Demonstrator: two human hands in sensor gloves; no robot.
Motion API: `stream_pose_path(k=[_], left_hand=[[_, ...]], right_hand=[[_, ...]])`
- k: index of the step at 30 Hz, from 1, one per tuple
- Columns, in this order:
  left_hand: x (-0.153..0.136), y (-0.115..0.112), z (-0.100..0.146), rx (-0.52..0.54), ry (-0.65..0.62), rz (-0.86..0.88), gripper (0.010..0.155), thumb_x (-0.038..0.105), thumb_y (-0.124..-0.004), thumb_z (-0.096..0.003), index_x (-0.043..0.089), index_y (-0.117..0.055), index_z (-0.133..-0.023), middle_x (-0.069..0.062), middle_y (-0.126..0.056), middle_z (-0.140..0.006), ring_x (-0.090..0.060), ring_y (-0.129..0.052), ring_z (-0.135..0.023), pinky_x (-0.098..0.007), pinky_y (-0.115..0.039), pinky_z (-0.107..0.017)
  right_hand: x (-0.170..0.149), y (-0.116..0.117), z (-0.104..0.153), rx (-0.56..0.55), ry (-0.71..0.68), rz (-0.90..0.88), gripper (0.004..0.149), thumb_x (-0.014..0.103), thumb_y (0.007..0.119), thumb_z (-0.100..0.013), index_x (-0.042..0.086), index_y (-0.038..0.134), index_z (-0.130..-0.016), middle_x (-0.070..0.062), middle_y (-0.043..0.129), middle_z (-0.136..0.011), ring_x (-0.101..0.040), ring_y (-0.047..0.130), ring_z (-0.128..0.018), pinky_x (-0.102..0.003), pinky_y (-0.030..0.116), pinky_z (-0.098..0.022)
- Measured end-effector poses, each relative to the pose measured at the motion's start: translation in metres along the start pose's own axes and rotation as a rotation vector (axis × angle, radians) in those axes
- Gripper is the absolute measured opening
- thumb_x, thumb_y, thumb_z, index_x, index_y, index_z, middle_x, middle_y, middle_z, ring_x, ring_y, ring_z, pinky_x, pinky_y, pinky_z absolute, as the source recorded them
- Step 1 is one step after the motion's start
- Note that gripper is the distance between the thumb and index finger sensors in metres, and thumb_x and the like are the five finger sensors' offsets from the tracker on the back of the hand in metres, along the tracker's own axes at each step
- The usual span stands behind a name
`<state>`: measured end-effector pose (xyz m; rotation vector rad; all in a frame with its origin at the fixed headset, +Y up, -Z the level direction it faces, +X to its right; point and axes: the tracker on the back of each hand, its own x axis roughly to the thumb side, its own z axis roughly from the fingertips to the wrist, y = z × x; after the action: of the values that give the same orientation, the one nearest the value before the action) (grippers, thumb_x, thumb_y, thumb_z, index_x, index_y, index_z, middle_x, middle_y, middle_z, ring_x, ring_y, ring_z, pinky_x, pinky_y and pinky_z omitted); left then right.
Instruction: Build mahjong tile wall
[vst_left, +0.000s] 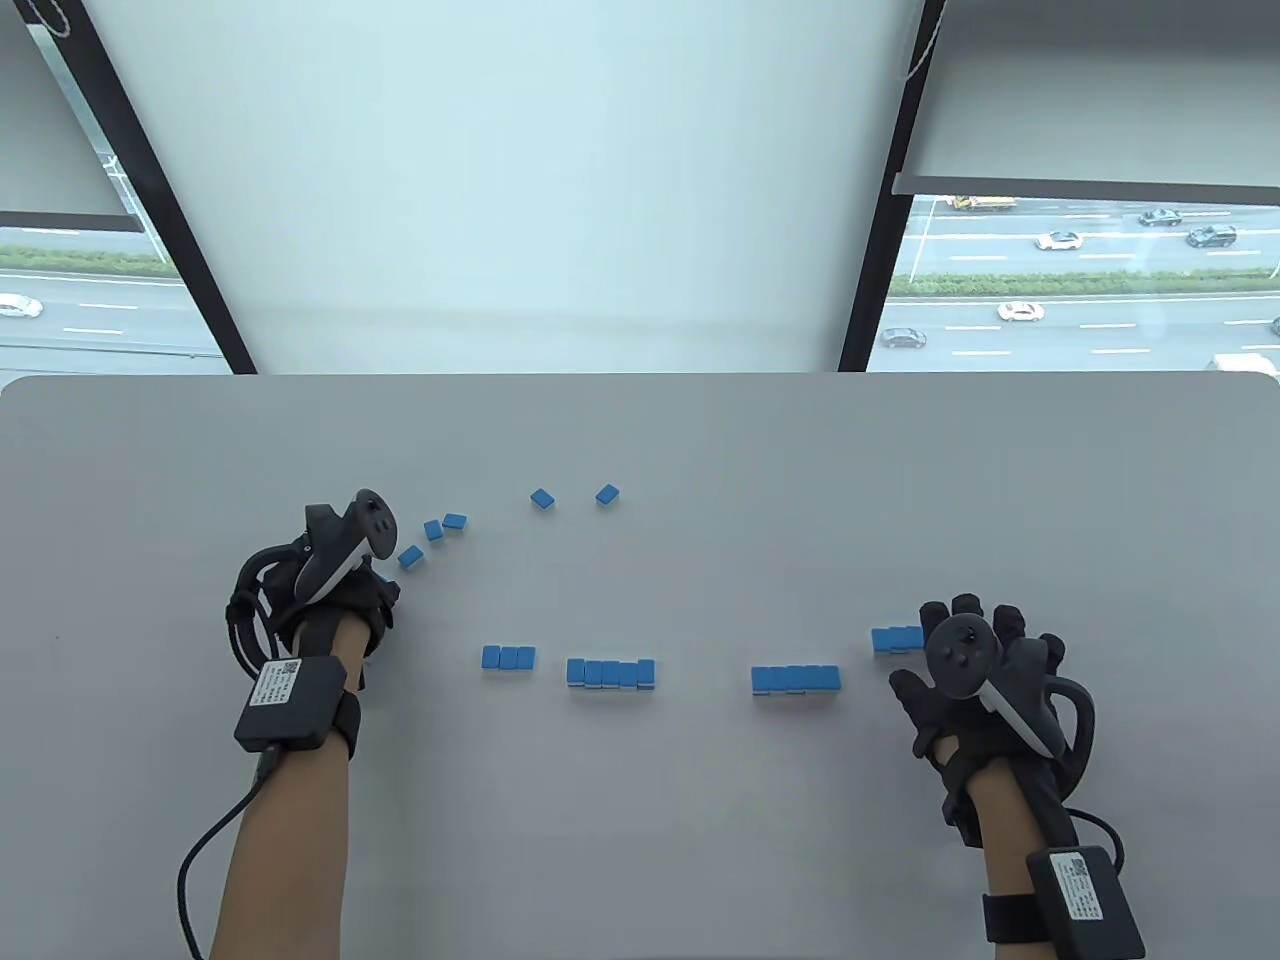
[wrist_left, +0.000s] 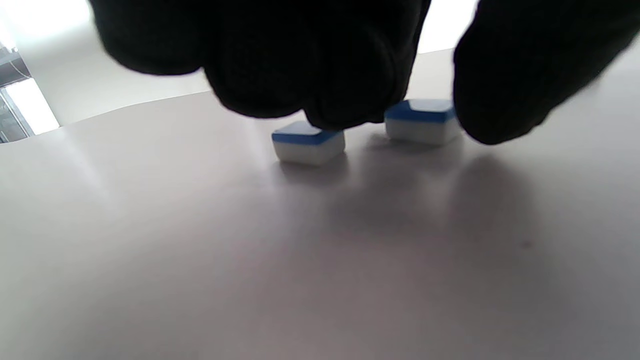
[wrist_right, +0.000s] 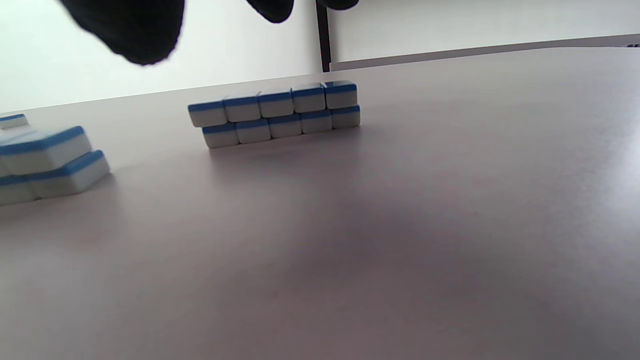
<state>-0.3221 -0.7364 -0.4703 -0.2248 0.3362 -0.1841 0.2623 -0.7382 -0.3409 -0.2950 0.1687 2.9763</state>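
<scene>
Grey worktop (vst_left: 640, 850) fills lower frame. White roller blind (vst_left: 520, 180) upper centre between black window frames (vst_left: 160, 190). Daylit road with cars (vst_left: 1060, 240) upper right and left.

We see a grey table (vst_left: 640, 850) with rounded far corners. Behind it at 12 o'clock there's a pale roller blind (vst_left: 520, 180) between dark window frames. At 2 o'clock, cars (vst_left: 1058, 240) on a multi-lane road (vst_left: 1080, 325) outside, plus a green hedge (vst_left: 1080, 284).
</scene>
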Motion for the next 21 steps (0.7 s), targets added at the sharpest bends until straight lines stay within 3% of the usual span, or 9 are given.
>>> stream_pose_path(k=[10, 21], left_hand=[[0.002, -0.005, 0.015, 0.024, -0.047, 0.029, 0.058, 0.053, -0.086, -0.0388, 0.029, -0.079, -0.091, 0.01, -0.091, -0.073, -0.018, -0.092, -0.058, -0.049, -0.078, -0.053], [0.001, 0.026, 0.075, 0.19, -0.218, 0.242, 0.06, 0.052, -0.086, -0.039, 0.03, -0.076, -0.094, 0.009, -0.091, -0.079, -0.019, -0.093, -0.063, -0.049, -0.078, -0.053]], right_hand=[[0.0, 0.0, 0.0, 0.003, -0.002, 0.002, 0.078, 0.06, 0.07, -0.041, 0.033, 0.035, -0.106, 0.002, 0.023, -0.114, -0.04, 0.017, -0.102, -0.064, 0.011, -0.065], [0.002, 0.0, 0.0, 0.001, -0.016, -0.005, 0.078, 0.06, 0.07, -0.041, 0.033, 0.035, -0.106, 0.002, 0.023, -0.114, -0.04, 0.017, -0.102, -0.064, 0.011, -0.065]])
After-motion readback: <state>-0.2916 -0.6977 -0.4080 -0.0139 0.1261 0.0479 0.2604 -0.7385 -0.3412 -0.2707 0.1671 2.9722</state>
